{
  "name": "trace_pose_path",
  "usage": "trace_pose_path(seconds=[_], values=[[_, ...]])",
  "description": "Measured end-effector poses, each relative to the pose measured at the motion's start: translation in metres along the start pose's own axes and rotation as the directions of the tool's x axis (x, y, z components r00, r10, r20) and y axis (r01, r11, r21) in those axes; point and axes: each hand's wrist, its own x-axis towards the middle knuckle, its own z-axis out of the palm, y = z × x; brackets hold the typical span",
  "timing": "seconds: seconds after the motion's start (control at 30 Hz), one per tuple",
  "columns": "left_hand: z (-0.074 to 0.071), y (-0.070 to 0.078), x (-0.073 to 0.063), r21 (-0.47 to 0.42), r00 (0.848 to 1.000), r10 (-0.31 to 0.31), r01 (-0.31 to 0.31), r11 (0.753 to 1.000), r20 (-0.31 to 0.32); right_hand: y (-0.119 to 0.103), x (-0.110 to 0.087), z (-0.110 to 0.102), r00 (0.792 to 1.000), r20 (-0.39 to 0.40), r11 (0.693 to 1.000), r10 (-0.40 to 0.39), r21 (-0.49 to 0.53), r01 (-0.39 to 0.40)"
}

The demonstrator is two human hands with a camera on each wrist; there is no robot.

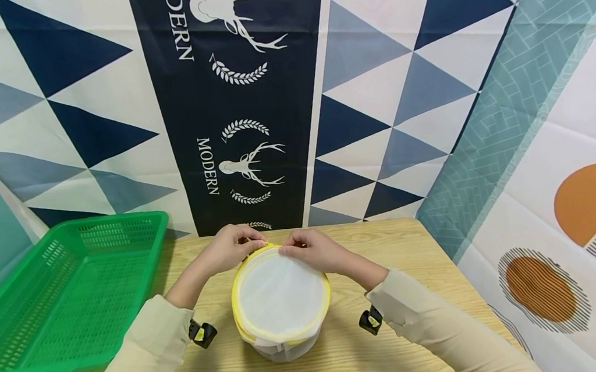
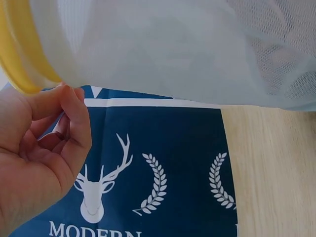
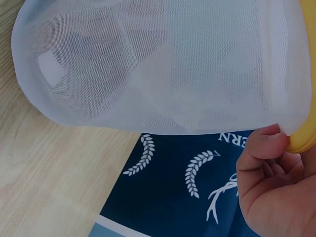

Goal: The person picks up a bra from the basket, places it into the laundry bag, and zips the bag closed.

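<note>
A white mesh laundry bag with a yellow rim stands upright on the table, its round top facing up. At the rim's far side, my left hand pinches the yellow edge between thumb and finger. Just to the right, my right hand pinches the same rim. Seen from the left wrist, the left hand holds the yellow trim, with the bag's mesh wall beside it. In the right wrist view, the right hand grips the yellow edge, and a pale tag-like patch shows through the mesh.
A green plastic basket stands on the left of the wooden table. Patterned cloth hangs behind the table's far edge, and more cloth covers the right side. Dark wrist cameras sit below both wrists.
</note>
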Motion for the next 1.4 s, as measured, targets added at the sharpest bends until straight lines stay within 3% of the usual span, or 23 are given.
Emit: trace_pose_path(seconds=[0.33,0.87,1.4], values=[[0.0009,0.0045,-0.0006,0.0,1.0,0.003,-0.003,1.0,-0.005,-0.0032,-0.0016,0.0001,1.0,0.002,0.999,0.025,0.035,-0.025],[0.0021,0.0045,-0.0006,-0.022,1.0,0.021,-0.021,1.0,0.003,-0.0039,0.0049,0.0043,0.999,0.014,0.999,-0.048,0.018,0.048],[0.004,0.0006,-0.0012,-0.013,1.0,0.013,-0.013,1.0,0.001,-0.0038,0.0045,0.0084,0.999,0.022,0.999,-0.035,0.013,0.035]])
